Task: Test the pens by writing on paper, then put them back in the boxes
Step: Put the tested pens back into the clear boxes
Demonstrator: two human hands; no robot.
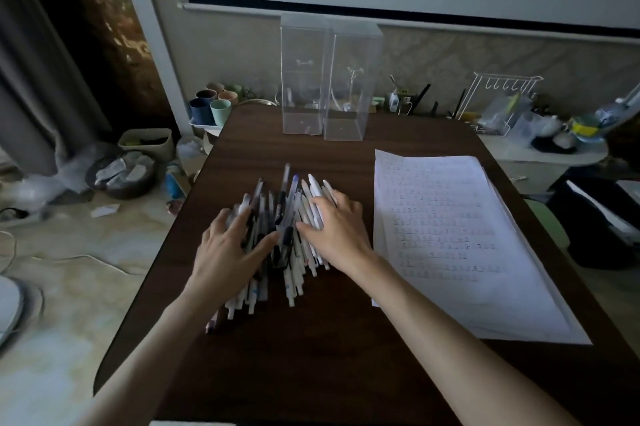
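A person's left hand (230, 249) & right hand (337, 223) lie flat, fingers spread, on a heap of pens (277, 238) mid-table (311, 356). Paper (460, 252) w/ rows of handwriting, too blurred to read, lies to the right. Two clear boxes (329, 79) stand upright at the far edge, seemingly empty.

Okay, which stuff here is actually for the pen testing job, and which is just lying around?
For the job: pen pile, paper sheets, two clear boxes.
Just lying about: coloured cups, wire rack, beige bin.
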